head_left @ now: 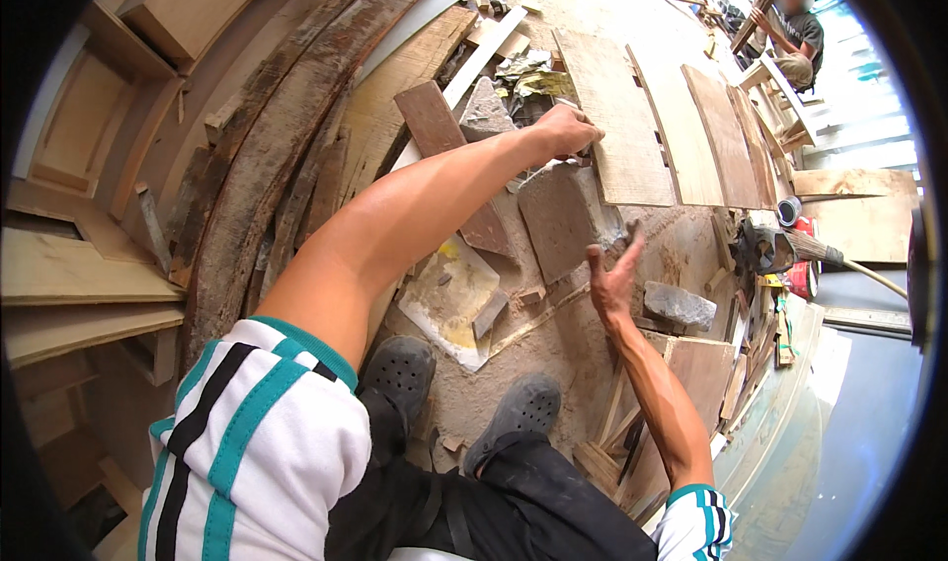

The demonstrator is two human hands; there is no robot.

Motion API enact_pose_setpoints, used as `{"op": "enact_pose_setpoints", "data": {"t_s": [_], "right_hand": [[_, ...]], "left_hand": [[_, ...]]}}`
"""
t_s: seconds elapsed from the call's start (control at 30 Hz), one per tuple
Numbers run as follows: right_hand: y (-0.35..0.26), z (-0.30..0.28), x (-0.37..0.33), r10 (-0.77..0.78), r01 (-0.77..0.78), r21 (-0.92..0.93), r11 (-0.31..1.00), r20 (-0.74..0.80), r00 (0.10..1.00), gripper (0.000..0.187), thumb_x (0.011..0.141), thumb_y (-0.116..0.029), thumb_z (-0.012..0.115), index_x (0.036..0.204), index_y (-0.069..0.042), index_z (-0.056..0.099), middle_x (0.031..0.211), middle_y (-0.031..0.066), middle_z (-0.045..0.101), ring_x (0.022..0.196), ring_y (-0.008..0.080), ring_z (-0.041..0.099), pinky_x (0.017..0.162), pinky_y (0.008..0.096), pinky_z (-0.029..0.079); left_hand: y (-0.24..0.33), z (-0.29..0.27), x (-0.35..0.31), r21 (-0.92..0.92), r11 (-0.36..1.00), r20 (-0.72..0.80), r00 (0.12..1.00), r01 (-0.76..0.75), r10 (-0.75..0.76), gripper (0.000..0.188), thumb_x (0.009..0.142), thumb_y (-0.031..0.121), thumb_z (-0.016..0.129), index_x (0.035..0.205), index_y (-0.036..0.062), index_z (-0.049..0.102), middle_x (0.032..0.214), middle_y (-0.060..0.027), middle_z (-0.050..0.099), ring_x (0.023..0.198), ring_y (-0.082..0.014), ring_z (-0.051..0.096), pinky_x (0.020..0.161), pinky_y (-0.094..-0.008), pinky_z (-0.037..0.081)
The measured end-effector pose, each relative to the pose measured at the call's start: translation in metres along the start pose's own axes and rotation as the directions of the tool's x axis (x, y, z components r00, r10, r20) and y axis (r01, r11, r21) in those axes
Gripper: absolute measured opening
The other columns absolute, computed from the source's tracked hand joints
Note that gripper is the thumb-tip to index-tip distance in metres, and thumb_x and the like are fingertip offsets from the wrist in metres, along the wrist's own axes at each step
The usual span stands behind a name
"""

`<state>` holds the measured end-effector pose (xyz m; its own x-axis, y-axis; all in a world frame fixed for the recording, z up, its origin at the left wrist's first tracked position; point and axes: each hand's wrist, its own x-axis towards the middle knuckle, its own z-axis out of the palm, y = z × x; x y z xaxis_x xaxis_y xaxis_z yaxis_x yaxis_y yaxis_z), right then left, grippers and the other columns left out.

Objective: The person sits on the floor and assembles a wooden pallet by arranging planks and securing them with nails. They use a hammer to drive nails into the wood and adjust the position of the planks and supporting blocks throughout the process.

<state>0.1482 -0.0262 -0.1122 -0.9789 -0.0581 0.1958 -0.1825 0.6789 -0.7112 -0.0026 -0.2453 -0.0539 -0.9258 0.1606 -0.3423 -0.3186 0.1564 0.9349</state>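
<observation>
With its fingers closed, my left hand (565,131) pinches the near left edge of a pale wooden board (624,141). This board lies at the left end of a row of planks. Lower down and to the right, my right hand (614,282) is open, thumb and fingers apart, holding nothing. Its fingertips are near the right side of a brown-faced block (558,220), below the board's near end. I cannot tell whether they touch it. A rough grey stone (679,305) rests just right of my right hand.
More planks (719,131) continue the row to the right. Long weathered timbers (286,107) run along the left. A stained sheet (449,299) lies before my shoes. At right are a brush (815,248) and red can (805,275). Another person (795,33) sits far right, holding wood.
</observation>
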Motion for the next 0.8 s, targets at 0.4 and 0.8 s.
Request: {"op": "enact_pose_setpoints", "data": {"t_s": [0.4, 0.8], "right_hand": [[-0.03, -0.029, 0.09, -0.322, 0.336, -0.518, 0.787, 0.121, 0.939, 0.076, 0.094, -0.067, 0.044, 0.141, -0.008, 0.049, 0.143, 0.024, 0.045, 0.134, 0.041, 0.039, 0.112, 0.0543, 0.028], [-0.04, -0.025, 0.088, -0.225, 0.3, -0.531, 0.793, 0.202, 0.953, 0.073, 0.096, -0.067, 0.039, 0.135, -0.008, 0.056, 0.141, 0.024, 0.049, 0.133, 0.0394, 0.042, 0.11, 0.0565, 0.028]], "left_hand": [[-0.012, -0.013, 0.007, -0.374, 0.923, -0.05, 0.992, 0.087, -0.114, 0.021, 0.096, 0.026, 0.063, 0.107, 0.0085, 0.064, 0.101, -0.0028, 0.069, 0.088, -0.0147, 0.065, 0.078, -0.0351, 0.054], [-0.036, -0.031, 0.009, -0.132, 0.991, -0.177, 0.984, -0.009, -0.015, 0.029, 0.094, 0.031, 0.067, 0.108, 0.0054, 0.069, 0.094, -0.0028, 0.069, 0.079, -0.0108, 0.061, 0.07, -0.0286, 0.052]]}}
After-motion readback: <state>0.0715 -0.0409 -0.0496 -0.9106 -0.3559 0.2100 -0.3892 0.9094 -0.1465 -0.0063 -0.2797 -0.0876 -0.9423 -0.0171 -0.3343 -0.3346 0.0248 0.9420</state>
